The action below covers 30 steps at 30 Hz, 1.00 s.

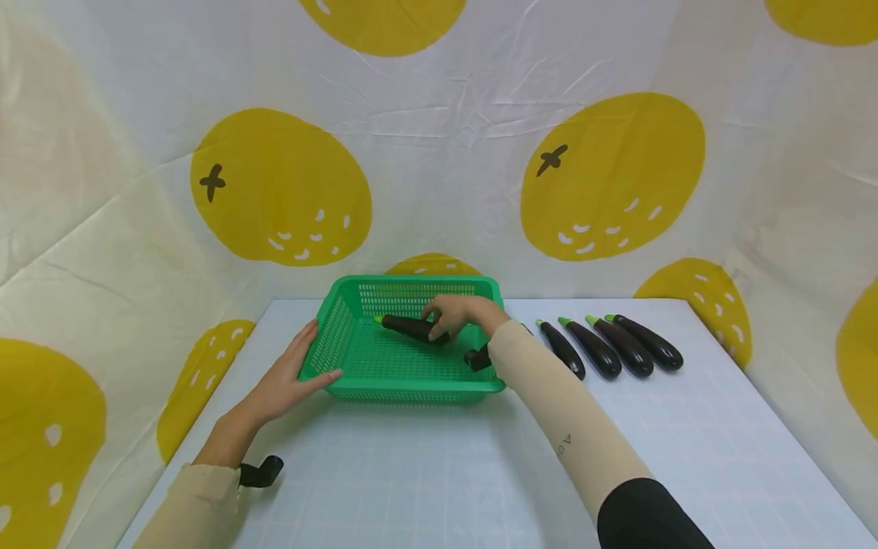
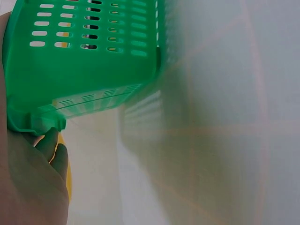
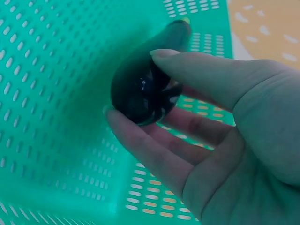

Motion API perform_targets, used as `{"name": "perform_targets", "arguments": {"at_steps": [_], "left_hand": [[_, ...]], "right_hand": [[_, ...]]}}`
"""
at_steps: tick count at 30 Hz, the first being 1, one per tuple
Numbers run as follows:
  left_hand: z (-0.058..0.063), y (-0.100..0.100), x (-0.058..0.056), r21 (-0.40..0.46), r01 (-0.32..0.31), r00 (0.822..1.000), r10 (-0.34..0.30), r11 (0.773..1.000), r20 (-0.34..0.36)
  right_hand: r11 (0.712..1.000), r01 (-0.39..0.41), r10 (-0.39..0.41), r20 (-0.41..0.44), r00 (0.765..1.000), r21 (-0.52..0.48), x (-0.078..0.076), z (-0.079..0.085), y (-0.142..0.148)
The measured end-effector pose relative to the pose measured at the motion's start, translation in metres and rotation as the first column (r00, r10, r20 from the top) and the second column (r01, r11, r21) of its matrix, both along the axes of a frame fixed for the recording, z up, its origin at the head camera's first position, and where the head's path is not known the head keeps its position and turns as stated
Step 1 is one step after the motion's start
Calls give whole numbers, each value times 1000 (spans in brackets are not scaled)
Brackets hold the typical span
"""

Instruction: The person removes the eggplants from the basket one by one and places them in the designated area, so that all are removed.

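Observation:
My right hand (image 1: 449,314) reaches into a green plastic basket (image 1: 411,386) and holds a dark eggplant (image 1: 406,326) near its rounded end. The eggplant's green stem end points left. In the right wrist view, thumb and fingers (image 3: 176,63) lie around the glossy eggplant (image 3: 140,89), over the perforated basket floor. At the basket's left side, my left hand (image 1: 284,381) holds the rim, thumb along the front corner and fingers on the outside. The left wrist view has this hand (image 2: 37,178) at the corner of the basket (image 2: 84,70), partly cut off.
Several more eggplants (image 1: 620,347) lie in a slanted row on the table (image 1: 439,473), right of the basket; the right sleeve (image 1: 562,412) hides part of that row. A white cloth with yellow fruit prints (image 1: 610,175) hangs behind and at both sides.

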<state>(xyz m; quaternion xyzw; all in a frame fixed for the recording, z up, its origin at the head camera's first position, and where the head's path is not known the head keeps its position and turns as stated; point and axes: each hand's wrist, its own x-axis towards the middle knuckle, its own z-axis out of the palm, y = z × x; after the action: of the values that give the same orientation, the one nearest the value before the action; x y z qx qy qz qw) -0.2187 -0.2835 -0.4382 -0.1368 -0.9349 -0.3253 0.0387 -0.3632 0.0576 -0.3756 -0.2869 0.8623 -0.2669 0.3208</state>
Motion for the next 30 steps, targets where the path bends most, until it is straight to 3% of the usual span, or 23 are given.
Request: {"name": "perform_targets", "arguments": {"at_steps": [8, 14, 21, 27, 30], "left_hand": [[1, -1, -2, -13, -17, 1000, 17, 1000, -8], [0, 0, -3, 6, 3, 1000, -3, 1000, 0], [-5, 0, -2, 11, 22, 1000, -21, 1000, -9], [-3, 0, -4, 4, 13, 1000, -13, 1000, -15], [-3, 0, -5, -3, 5, 1000, -5, 1000, -8]], "right_hand": [[1000, -9, 8, -48, 999, -29, 9, 21, 4], [999, -24, 17, -142, 990, -47, 22, 33, 14], [996, -74, 48, -367, 929, -57, 36, 39, 26], [990, -64, -3, -480, 877, -123, 49, 41, 33], [987, -37, -48, -501, 864, -157, 57, 42, 39]]}}
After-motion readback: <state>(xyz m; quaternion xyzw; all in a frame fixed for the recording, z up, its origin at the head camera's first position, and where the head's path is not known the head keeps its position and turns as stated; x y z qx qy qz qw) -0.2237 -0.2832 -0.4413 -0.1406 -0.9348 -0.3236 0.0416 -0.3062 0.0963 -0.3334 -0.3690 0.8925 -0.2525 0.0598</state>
